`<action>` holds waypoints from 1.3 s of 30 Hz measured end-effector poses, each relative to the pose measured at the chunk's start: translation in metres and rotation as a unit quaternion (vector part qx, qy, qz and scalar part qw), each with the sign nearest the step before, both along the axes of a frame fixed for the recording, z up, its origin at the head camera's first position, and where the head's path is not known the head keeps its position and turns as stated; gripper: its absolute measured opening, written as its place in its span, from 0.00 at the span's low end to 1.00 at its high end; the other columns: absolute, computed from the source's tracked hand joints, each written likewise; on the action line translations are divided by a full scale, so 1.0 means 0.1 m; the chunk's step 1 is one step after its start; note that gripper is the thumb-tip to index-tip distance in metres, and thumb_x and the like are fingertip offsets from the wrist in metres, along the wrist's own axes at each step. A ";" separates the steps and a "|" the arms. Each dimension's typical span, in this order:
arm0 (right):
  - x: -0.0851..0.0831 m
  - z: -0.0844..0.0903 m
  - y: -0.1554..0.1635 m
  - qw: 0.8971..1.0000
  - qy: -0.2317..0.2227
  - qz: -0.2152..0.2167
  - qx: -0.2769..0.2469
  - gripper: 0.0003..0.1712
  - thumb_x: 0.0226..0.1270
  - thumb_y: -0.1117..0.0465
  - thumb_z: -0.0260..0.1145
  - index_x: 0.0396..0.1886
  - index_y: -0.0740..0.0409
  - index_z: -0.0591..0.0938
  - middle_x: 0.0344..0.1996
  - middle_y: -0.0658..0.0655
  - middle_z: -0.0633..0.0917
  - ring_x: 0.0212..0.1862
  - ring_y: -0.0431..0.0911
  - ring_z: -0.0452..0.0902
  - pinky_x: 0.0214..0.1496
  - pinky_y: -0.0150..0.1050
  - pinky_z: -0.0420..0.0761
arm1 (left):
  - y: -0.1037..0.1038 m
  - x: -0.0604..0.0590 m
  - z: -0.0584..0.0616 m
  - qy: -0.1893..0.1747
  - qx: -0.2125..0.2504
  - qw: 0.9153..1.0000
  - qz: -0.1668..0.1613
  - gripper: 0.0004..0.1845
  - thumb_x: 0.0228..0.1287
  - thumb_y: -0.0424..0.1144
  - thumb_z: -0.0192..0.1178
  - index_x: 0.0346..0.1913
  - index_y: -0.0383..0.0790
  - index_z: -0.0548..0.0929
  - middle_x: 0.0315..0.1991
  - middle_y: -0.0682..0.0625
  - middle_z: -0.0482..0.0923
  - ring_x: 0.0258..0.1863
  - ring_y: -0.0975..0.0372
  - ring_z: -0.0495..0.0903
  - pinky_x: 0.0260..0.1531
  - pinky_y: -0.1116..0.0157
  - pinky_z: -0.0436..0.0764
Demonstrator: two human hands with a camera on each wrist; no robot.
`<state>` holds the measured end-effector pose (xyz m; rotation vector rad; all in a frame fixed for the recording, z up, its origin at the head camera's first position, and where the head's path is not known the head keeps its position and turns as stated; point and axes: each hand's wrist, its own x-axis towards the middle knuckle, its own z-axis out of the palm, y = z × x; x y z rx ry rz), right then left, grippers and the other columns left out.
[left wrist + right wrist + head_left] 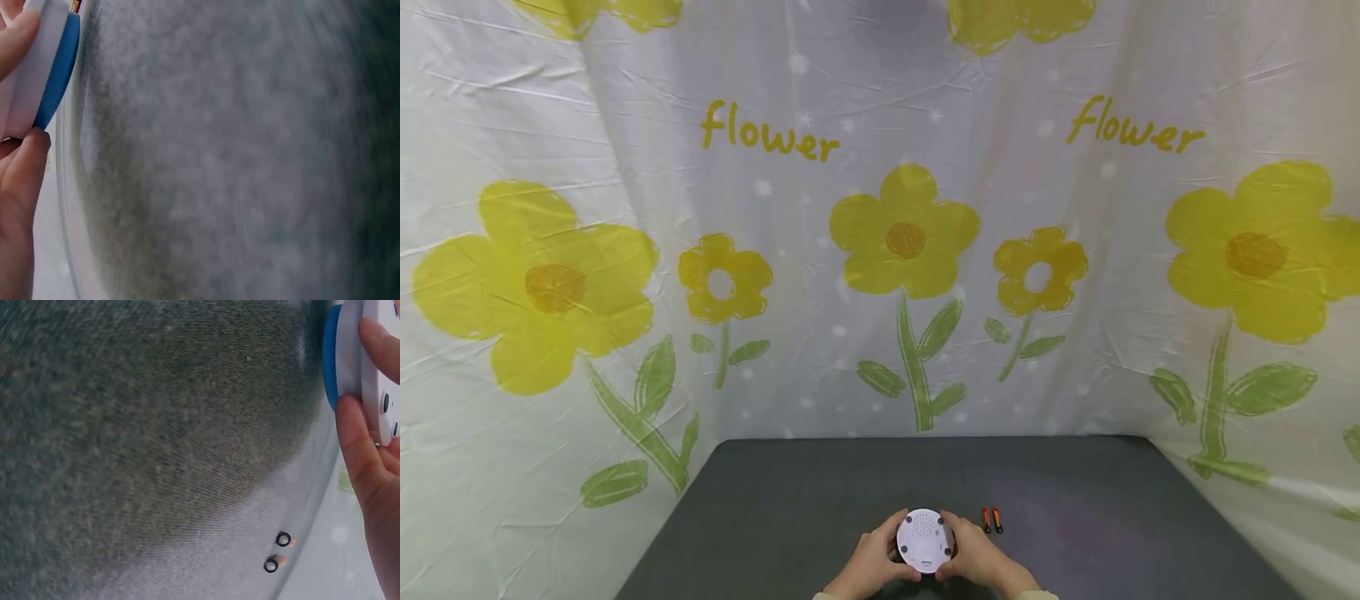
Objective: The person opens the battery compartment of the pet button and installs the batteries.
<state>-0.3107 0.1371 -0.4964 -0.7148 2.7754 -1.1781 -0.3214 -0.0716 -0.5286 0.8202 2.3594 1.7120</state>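
Observation:
Both hands hold up a round white device between them, low in the middle of the head view. Its face toward the head camera has a patch of small holes and several dark round feet. The wrist views show a blue layer on its far side. My left hand grips the left edge, thumb at the lower rim and fingers at the upper one. On the opposite edge, my right hand grips it the same way. To the right, beyond that hand, lie two red-orange and black batteries, side by side.
A dark grey cloth-like tabletop lies beneath the hands. White fabric printed with yellow flowers stands behind the table and along both sides. In the right wrist view, the battery ends show near the table's far edge.

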 end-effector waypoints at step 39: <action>0.00 -0.02 -0.06 0.905 0.381 0.087 0.166 0.03 0.50 0.60 0.72 0.23 0.50 0.84 0.27 0.44 0.81 0.31 0.37 0.70 0.32 0.28 0.73 | 0.09 -0.06 -0.16 -0.043 0.059 0.997 0.015 0.49 0.44 0.31 0.73 0.67 0.24 0.55 0.62 0.30 0.62 0.60 0.47 0.65 0.51 0.62 0.73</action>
